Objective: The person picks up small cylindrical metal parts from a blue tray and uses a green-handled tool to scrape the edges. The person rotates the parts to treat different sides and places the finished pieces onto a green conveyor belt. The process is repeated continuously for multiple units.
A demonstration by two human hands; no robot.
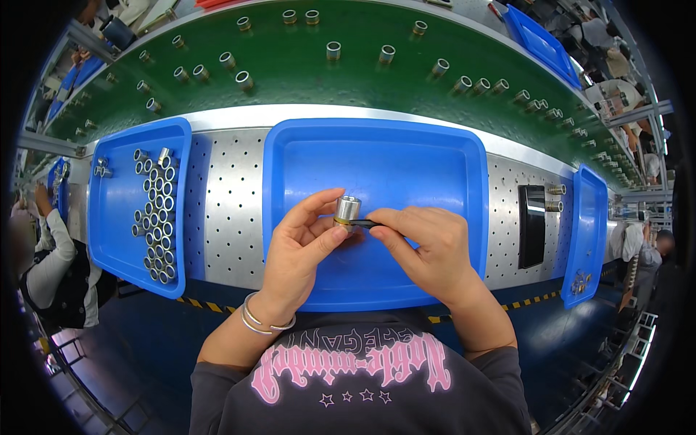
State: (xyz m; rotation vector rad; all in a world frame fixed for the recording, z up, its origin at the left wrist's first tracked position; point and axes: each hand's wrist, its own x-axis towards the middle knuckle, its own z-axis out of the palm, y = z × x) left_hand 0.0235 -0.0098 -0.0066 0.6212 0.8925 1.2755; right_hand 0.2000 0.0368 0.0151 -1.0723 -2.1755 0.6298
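Observation:
Above the middle blue tray [377, 290], my left hand [301, 235] is closed around a short shiny metal sleeve [349, 208]. The sleeve stands nearly upright between thumb and fingers, with a yellowish band at its lower end. My right hand [435, 243] pinches a thin black tool [367, 224], whose tip meets the sleeve near that band. Fingers cover most of the tool, so its exact kind is hidden.
At left, a blue tray [109, 232] holds many metal sleeves [156, 210]. Beyond the perforated metal bench [233, 210], a green conveyor belt [290, 80] carries scattered sleeves. A black flat object [532, 226] lies at right beside another blue tray [586, 239]. Other people work nearby.

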